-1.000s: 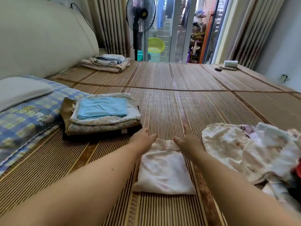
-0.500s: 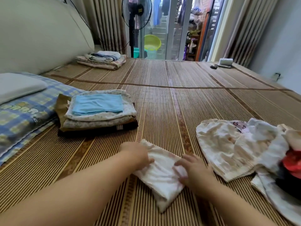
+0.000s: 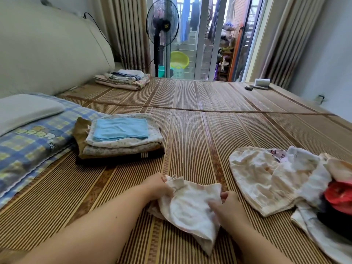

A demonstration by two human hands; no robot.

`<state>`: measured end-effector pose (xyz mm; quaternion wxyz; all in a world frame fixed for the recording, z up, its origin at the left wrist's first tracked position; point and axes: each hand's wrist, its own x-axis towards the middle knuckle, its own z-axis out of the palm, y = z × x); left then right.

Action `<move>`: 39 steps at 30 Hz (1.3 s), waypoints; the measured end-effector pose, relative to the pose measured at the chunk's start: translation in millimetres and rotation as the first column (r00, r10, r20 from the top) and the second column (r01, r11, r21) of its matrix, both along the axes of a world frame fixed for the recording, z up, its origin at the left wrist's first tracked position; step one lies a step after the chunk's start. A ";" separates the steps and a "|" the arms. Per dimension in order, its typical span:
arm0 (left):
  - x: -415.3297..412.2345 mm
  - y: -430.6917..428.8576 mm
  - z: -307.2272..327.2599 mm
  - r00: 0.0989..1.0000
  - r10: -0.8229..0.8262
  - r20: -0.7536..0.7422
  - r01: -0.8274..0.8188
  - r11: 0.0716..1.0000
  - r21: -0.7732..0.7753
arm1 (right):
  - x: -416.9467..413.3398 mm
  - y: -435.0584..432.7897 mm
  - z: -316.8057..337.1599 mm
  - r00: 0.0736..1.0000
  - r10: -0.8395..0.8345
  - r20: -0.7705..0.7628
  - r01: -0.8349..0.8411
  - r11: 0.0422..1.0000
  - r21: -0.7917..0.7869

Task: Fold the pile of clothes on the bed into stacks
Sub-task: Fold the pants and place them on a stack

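**Small cloth mid-fold, both hands on it**

Looking down from the head camera, a small cream cloth (image 3: 188, 208) lies on the woven mat (image 3: 200, 130) of the bed (image 3: 285, 103), right in front of the person. The left hand (image 3: 160, 184) has its fingers curled round the bunched corner at the cloth's eleven o'clock. The right hand (image 3: 227, 203) pinches the edge at its three o'clock. The cloth is rumpled and sits askew, with one corner trailing toward five o'clock, so I'd say this piece is only part folded.

The unfolded pile (image 3: 276, 178) sits at two o'clock from the hands, near but not touching the cloth, with something red (image 3: 339, 195) tucked into it. A neat stack (image 3: 122, 138) topped by a blue piece waits at ten o'clock, beside a checked pillow (image 3: 28, 145). A second stack (image 3: 123, 80) lies far off at eleven o'clock.

To my eye the next move calls for squaring the cloth up, flattening the bunched corner and bringing the edges together. After that it would need carrying to ten o'clock and setting level on the stack, so the blue piece on top isn't dragged askew
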<state>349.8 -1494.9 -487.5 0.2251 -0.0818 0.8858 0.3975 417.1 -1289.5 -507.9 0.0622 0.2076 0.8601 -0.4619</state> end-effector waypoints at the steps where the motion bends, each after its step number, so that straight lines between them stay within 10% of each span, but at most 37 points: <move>1: -3.0 -1.2 0.2 0.998 0.033 0.054 -0.038 0.996 0.085 | 1.4 -0.4 0.3 1.000 0.029 -0.004 -0.029 0.999 -0.023; 12: 4.5 -28.3 -2.6 0.985 -0.017 0.171 -0.108 0.718 0.688 | -7.5 5.4 2.2 0.988 0.067 -0.139 -0.086 0.987 -0.135; 22: -34.0 -93.7 56.0 0.947 0.309 0.090 -0.175 0.262 0.949 | -118.5 -47.3 86.0 0.836 0.273 -0.476 -0.356 0.930 -0.094; 29: -117.3 -174.2 95.8 0.753 0.654 -0.077 -0.168 0.303 0.938 | -237.7 -147.6 117.5 0.732 0.346 -0.586 -0.509 0.850 -0.135; 33: -154.9 -211.5 85.2 0.631 0.740 -0.233 -0.534 0.632 0.562 | -293.7 -194.0 95.6 0.791 0.432 -0.434 -0.476 0.880 0.010; 36: -173.6 -223.5 69.6 0.648 0.501 -0.573 -0.628 0.778 -0.030 | -315.4 -213.7 74.6 0.819 0.462 -0.342 -0.379 0.881 0.283; 39: -186.5 -220.0 56.1 0.645 0.054 -0.762 -0.357 0.903 -0.238 | -316.4 -231.5 62.7 0.705 0.633 -0.320 -0.415 0.734 0.537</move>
